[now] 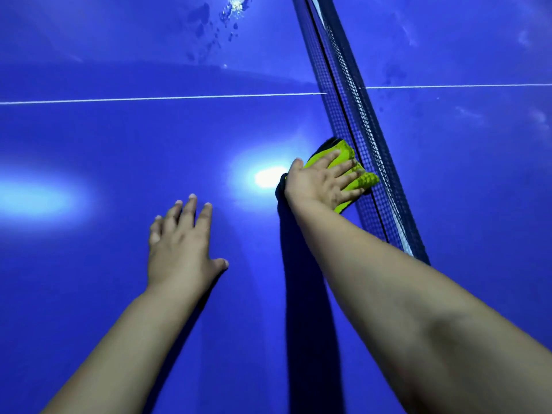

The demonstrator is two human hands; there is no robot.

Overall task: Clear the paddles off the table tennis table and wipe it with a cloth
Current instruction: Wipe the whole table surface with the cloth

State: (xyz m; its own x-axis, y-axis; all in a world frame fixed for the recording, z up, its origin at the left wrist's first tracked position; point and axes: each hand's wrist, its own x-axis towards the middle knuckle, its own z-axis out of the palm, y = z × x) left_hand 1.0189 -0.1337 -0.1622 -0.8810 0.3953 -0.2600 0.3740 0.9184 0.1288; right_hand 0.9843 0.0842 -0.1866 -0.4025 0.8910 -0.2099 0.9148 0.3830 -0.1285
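The right hand lies flat on a lime-green cloth, fingers straight and spread. It presses the cloth onto the blue counter and does not grip it, since no finger curls round the fabric. The cloth sits on the near half, its right edge touching or just beside the foot of the net; which of the 2 cannot be told. The left hand is open too, palm down with fingers apart, well to the left of the cloth; whether it bears weight on the counter is unclear. No paddles show in this view, so clearing looks finished here, and wiping seems to be the step in hand. The main risk is the net: a stroke pushed further right could catch the cloth in the mesh, or drag the net's lower edge out of line. With only a flat palm holding it, the cloth could also bunch or slide out from under the fingers on a quick pull back. Dark wet blotches lie beyond the white line, far from the cloth, and may be missed. The bare left palm may leave prints on the glossy surface.
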